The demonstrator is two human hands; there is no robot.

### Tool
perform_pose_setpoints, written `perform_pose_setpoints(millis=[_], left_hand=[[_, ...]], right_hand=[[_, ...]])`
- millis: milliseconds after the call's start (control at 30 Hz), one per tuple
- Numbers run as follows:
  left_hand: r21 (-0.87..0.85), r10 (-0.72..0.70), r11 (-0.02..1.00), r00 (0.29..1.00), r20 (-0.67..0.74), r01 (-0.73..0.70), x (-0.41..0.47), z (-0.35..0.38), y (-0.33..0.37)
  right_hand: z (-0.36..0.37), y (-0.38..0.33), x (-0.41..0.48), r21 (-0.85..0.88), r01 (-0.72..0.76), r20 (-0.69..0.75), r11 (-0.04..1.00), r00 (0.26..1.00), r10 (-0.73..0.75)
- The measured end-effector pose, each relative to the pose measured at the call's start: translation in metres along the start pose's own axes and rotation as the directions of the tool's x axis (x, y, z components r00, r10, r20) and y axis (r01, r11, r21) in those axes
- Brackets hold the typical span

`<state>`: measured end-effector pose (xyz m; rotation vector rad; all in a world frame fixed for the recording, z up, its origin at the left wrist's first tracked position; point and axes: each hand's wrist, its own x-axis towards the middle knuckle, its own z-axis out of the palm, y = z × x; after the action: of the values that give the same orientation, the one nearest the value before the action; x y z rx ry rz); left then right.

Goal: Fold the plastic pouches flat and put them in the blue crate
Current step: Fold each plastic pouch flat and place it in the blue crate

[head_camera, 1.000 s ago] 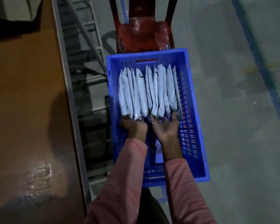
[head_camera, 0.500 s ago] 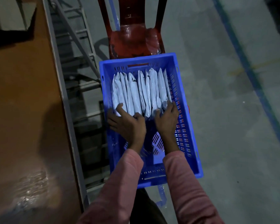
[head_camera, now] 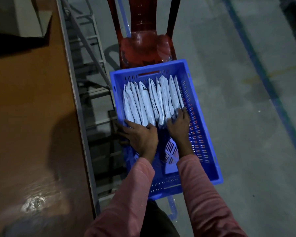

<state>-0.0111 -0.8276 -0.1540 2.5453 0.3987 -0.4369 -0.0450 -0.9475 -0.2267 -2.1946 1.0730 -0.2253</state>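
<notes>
Left hand [head_camera: 140, 136] and right hand [head_camera: 179, 126], fingers spread flat, gripping nothing, press near ends of pouches [head_camera: 148, 101] standing in crate [head_camera: 199, 129].

Long pink ribbed sleeves [head_camera: 203, 194]

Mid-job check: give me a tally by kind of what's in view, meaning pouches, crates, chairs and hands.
White pouches: about 9, edges overlap
Blue crate: 1
Red chair: 1
Hands: 2 (left hand, right hand)
Total: about 13
</notes>
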Motion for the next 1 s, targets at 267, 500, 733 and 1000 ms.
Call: perform_pose_setpoints(millis=[267, 500, 733, 1000], left_hand=[[0.199, 0.32, 0.93, 0.947, -0.02, -0.309, -0.017, 0.005, -0.003], [0.097, 0.536, 0.842, 0.842, -0.056, -0.53, -0.007, 0.021, -0.008], [-0.545, -0.411, 0.611, 0.819, 0.401, 0.574, -0.012, 0.024, 0.003], [-0.661, -0.379, 0.22, 0.688, 0.619, 0.717, 0.023, 0.004, 0.01]], right_hand=[[-0.008, 0.005, 0.006, -0.092, 0.04, 0.027, 0.995, 0.999, -0.038], [-0.013, -0.011, -0.009, 0.031, -0.008, -0.124, 0.999, 0.992, 0.012], [0.004, -0.023, -0.02, 0.702, -0.693, 0.435, 0.164, 0.6, 0.671], [0.016, -0.029, -0.013, 0.755, -0.611, 0.648, -0.238, 0.639, 0.414]])
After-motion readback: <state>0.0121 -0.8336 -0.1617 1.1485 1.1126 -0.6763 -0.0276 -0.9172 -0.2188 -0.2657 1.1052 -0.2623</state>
